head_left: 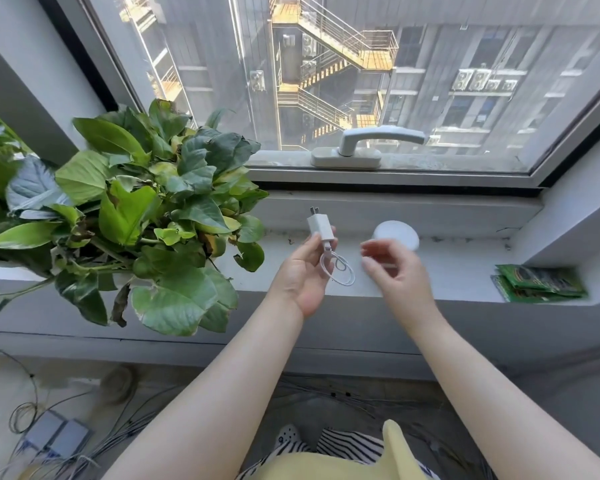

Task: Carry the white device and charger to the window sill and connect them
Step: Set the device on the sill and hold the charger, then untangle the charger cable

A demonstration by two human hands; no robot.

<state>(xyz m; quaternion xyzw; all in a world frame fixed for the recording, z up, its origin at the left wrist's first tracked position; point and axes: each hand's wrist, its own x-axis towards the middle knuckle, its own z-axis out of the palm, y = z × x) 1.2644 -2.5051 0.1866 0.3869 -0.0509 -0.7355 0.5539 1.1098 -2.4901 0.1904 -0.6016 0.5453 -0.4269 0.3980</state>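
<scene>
My left hand [303,271] holds a small white charger [320,227] upright, its two metal prongs pointing up, above the window sill [458,268]. A thin white cable [342,270] is plugged into the charger's lower end and hangs in a loop below my fingers. The round white device [400,232] lies flat on the sill, just beyond my right hand [395,268]. That hand hovers in front of the device, blurred, with fingers curled and apart. Whether it pinches the cable's free end cannot be made out.
A leafy potted plant [129,216] fills the sill's left side, its leaves close to my left hand. Green packets [539,282] lie at the sill's right end. The shut window's handle [371,143] is above. Loose cables and grey boxes [54,436] lie on the floor.
</scene>
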